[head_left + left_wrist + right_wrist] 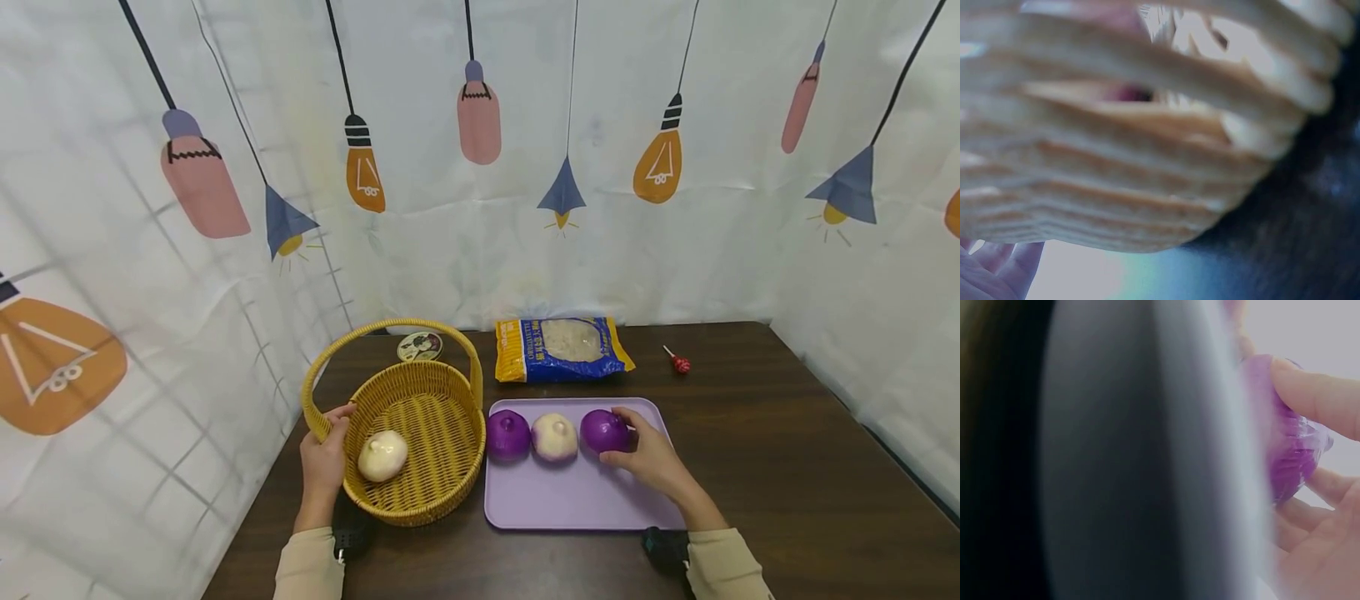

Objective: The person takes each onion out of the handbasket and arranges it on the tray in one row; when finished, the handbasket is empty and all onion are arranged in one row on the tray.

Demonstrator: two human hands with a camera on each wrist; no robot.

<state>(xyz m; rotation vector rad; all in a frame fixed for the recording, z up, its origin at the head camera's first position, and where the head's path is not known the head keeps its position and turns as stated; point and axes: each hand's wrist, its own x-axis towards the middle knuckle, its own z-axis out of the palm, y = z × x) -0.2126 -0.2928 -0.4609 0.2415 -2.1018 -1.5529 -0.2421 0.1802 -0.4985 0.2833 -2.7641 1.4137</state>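
Observation:
A woven wicker basket (431, 400) with a tall arched handle stands at the left, one white onion (383, 456) inside it. My left hand (327, 454) grips its left rim beside the foot of the handle. In the left wrist view the blurred weave (1116, 144) fills most of the picture. On a lilac tray (555, 504), a purple onion (507, 435) and a white-and-purple onion (554, 438) lie in a row with another purple onion (603, 432). My right hand (651, 457) holds that rightmost onion between thumb and fingers; the right wrist view shows this purple onion (1294, 450) too.
Behind the tray lies a blue and yellow food packet (562, 349), with a red lollipop (679, 363) to its right. A round patterned tin or disc (420, 346) sits behind the basket. Printed white curtains (420, 267) border the dark wooden table (780, 450).

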